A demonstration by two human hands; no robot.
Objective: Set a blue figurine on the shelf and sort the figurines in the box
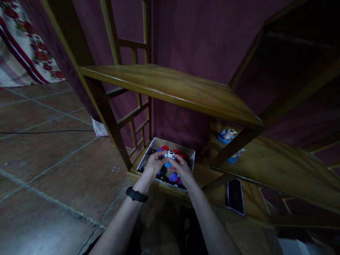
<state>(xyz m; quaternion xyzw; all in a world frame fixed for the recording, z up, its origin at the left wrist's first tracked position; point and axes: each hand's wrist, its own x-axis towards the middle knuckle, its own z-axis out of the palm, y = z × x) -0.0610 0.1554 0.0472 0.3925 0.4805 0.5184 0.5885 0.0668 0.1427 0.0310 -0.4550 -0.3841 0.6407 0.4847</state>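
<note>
Between my left hand (155, 163) and my right hand (182, 168) is a small figurine (169, 154) with a blue base. The fingers of both hands are closed on it. It is held just above a shallow white-walled box (192, 159) on the lowest shelf. Inside the box lie several small items, among them a purple round piece (173, 177), a red piece (165, 148) and dark pieces. My hands hide part of the contents.
A wooden shelf board (170, 83) spans above my hands. Two similar blue-based figurines stand on a shelf to the right, one figurine (225, 135) behind the other. Below them lies a dark, light-rimmed tray-like object (235, 196). Tiled floor (53, 152) stretches left.
</note>
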